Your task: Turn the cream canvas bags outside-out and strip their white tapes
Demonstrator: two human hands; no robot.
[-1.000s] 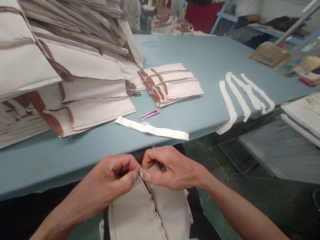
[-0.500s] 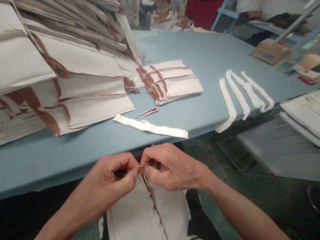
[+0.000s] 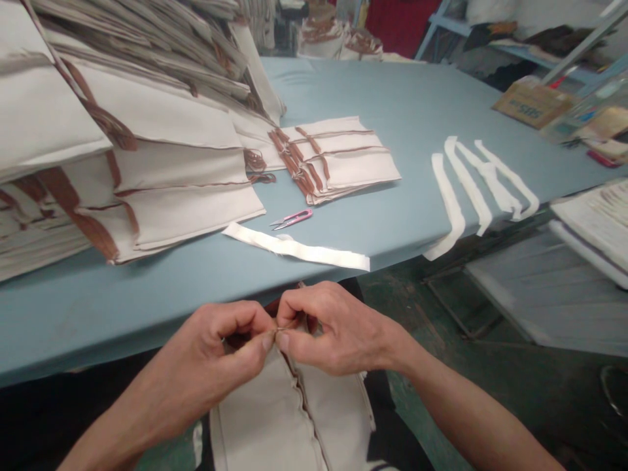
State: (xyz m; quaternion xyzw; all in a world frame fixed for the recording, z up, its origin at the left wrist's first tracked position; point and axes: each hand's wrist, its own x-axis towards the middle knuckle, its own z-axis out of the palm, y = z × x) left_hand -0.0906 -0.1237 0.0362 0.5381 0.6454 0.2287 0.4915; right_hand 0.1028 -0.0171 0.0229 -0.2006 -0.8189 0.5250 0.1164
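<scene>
Across my lap lies a cream fabric piece (image 3: 265, 418) with a brown-edged seam running down its middle. At the top of that seam my left hand (image 3: 230, 347) pinches a thin brown cord, thumb against forefinger. My right hand (image 3: 324, 330) pinches the same spot from the other side, and the fingertips of both hands meet. Most of the cord is hidden behind the fingers. On the table just beyond are a cream fabric strip (image 3: 299, 250) and pink-handled thread snips (image 3: 294, 219).
A blue-covered table (image 3: 407, 111) spans the view. Large stacks of cream, brown-trimmed fabric pieces (image 3: 181, 163) fill its left side, with a smaller stack (image 3: 353, 147) mid-table. White strips (image 3: 449, 203) hang over the right edge. A cardboard box (image 3: 532, 103) sits far right.
My fingertips have drawn closer together at the top of the seam, covering more of the cord. The fabric on my lap stays in place.
</scene>
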